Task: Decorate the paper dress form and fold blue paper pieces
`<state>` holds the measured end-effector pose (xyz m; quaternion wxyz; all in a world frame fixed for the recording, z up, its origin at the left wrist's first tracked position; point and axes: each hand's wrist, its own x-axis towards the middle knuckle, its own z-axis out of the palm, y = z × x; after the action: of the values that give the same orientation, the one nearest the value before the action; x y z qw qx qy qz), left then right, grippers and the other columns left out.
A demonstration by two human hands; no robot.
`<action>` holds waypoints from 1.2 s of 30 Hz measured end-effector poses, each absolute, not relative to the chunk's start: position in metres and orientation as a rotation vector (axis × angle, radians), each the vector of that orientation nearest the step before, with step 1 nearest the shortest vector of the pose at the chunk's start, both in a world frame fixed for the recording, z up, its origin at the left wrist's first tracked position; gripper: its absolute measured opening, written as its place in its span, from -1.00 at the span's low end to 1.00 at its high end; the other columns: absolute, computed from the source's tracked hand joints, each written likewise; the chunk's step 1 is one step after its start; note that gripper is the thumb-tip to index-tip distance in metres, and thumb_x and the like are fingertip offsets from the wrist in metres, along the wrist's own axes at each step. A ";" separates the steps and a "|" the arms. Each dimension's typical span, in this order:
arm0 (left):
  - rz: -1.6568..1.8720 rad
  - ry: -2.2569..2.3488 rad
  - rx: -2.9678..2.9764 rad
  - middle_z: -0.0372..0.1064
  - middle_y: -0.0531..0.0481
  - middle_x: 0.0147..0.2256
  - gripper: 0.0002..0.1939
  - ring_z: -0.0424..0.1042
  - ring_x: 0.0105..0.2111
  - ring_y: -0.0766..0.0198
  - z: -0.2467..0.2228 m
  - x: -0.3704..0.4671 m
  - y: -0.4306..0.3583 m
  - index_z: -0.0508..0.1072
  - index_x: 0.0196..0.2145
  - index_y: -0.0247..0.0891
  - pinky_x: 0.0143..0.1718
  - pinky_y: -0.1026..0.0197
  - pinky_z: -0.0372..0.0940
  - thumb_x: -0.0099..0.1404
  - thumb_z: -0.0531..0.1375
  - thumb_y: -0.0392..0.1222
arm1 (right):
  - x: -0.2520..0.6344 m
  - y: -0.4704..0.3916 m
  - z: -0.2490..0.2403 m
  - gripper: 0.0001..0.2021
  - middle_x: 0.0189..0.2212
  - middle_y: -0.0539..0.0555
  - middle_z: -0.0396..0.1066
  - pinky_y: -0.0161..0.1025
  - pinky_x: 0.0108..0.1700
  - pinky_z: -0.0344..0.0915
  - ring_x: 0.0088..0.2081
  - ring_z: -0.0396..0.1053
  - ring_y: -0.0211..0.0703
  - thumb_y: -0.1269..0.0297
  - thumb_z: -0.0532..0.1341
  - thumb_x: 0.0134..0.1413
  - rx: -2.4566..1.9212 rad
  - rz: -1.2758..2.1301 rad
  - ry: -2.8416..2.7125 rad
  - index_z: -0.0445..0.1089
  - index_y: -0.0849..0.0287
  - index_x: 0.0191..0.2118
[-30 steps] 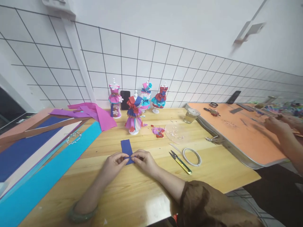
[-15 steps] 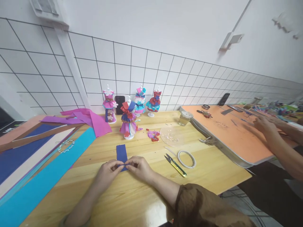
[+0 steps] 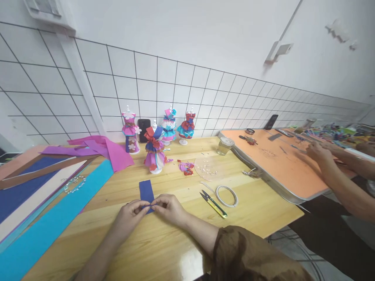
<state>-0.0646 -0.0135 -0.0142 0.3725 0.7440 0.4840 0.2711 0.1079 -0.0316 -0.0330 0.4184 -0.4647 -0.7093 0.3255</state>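
A dark blue strip (image 3: 146, 190) lies on the wooden table in front of me, its near part under my fingertips. My left hand (image 3: 132, 214) pinches the strip from the left with thumb and fingers pressed together. From the right, my right hand (image 3: 168, 210) pinches it too, and the fingertips of both hands nearly touch. Beyond the strip stands a small dress form (image 3: 155, 152) in red, blue and pink. Black-and-yellow snips (image 3: 213, 204) lie to the right, beside a roll of white tape (image 3: 226, 196).
Long coloured strips (image 3: 67, 199) cover the left side. Further dress forms (image 3: 186, 127) and a phone (image 3: 144, 130) stand at the back. A beaded disc (image 3: 209, 168) and a glass jar (image 3: 225, 146) are right. Another person's hands work over the orange table (image 3: 278, 168).
The whole view has shifted a little, so things appear slightly further left. Both my hands keep their pinch on the blue strip.
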 end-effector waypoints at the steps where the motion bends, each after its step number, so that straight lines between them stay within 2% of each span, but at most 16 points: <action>1: 0.697 1.253 1.881 0.40 0.00 -0.46 -0.68 0.31 -0.47 0.30 -0.015 -0.065 -0.013 0.45 -0.32 -0.29 -0.42 0.30 0.22 0.08 0.09 -0.01 | 0.108 -0.031 -0.033 -0.81 -0.52 0.02 0.35 -0.42 -0.49 0.11 -0.54 0.16 -0.36 0.24 0.15 -0.02 -1.167 0.821 -1.768 0.44 0.19 -0.33; 9: 0.704 1.225 1.780 0.44 -0.02 -0.36 -0.70 0.38 -0.33 0.25 -0.020 -0.069 -0.011 0.44 -0.34 -0.27 -0.29 0.28 0.27 0.08 0.10 -0.02 | 0.109 -0.031 -0.033 -0.76 -0.52 0.02 0.33 -0.41 -0.49 0.12 -0.55 0.15 -0.36 0.18 0.15 -0.03 -1.169 0.869 -1.735 0.43 0.20 -0.29; 17: 0.717 1.205 1.769 0.44 -0.02 -0.35 -0.74 0.40 -0.32 0.23 -0.021 -0.069 -0.010 0.44 -0.36 -0.25 -0.28 0.26 0.30 0.06 0.12 -0.03 | 0.110 -0.030 -0.034 -0.76 -0.50 0.03 0.35 -0.41 -0.48 0.12 -0.53 0.18 -0.36 0.15 0.16 -0.04 -1.159 0.901 -1.729 0.45 0.19 -0.31; 25: 0.777 1.141 1.528 0.45 -0.05 -0.37 -0.76 0.41 -0.33 0.23 -0.020 -0.070 -0.009 0.41 -0.38 -0.29 -0.28 0.28 0.31 -0.01 0.19 -0.10 | 0.108 -0.030 -0.031 -0.68 -0.65 -0.02 0.31 -0.40 -0.53 0.17 -0.63 0.21 -0.38 0.11 0.19 -0.11 -1.170 1.271 -1.439 0.42 0.26 -0.28; 36: 0.818 1.141 1.568 0.44 -0.08 -0.38 -0.78 0.41 -0.34 0.24 -0.017 -0.070 -0.010 0.42 -0.40 -0.31 -0.28 0.28 0.30 0.00 0.17 -0.11 | 0.113 -0.031 -0.017 -0.65 -0.69 -0.04 0.29 -0.39 -0.50 0.17 -0.64 0.23 -0.39 0.08 0.21 -0.16 -1.043 1.422 -1.324 0.42 0.28 -0.32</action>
<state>-0.0702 -0.0101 -0.0172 0.4955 0.6472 0.4708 0.3375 0.1128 -0.0309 -0.0172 0.4511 -0.4222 -0.5357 0.5755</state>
